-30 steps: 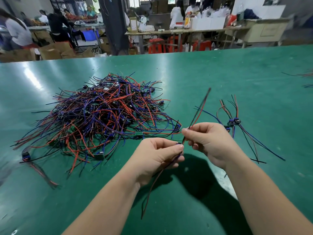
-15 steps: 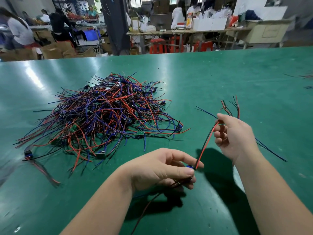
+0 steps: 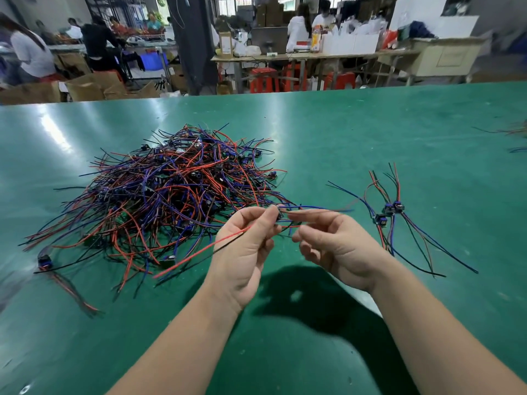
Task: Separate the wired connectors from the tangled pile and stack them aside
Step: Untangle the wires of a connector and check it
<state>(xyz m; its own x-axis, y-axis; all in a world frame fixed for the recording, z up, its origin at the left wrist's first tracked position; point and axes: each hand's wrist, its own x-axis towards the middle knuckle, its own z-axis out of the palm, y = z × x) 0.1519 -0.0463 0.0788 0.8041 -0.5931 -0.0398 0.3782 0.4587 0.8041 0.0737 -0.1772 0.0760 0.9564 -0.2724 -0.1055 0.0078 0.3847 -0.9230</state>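
A tangled pile (image 3: 176,195) of red, blue and black wired connectors lies on the green table (image 3: 342,132), left of centre. My left hand (image 3: 245,252) pinches one wired connector (image 3: 279,214) between thumb and fingertips, just in front of the pile's right edge. Its red and black wires trail down to the left; its blue wires run to the right over my right hand's index finger. My right hand (image 3: 339,246) is beside it, fingers loosely curled, thumb apart from the index finger. The separated stack (image 3: 390,209) of three connectors lies to the right.
A stray connector (image 3: 44,260) with wires lies near the table's left edge. More loose wires (image 3: 513,132) show at the far right edge. Beyond the table are people, cardboard boxes, red stools and workbenches.
Both hands have risen and come together in front of the pile's right edge. My right hand has drawn back left from the stack. The red and black wires now trail left of my left hand.
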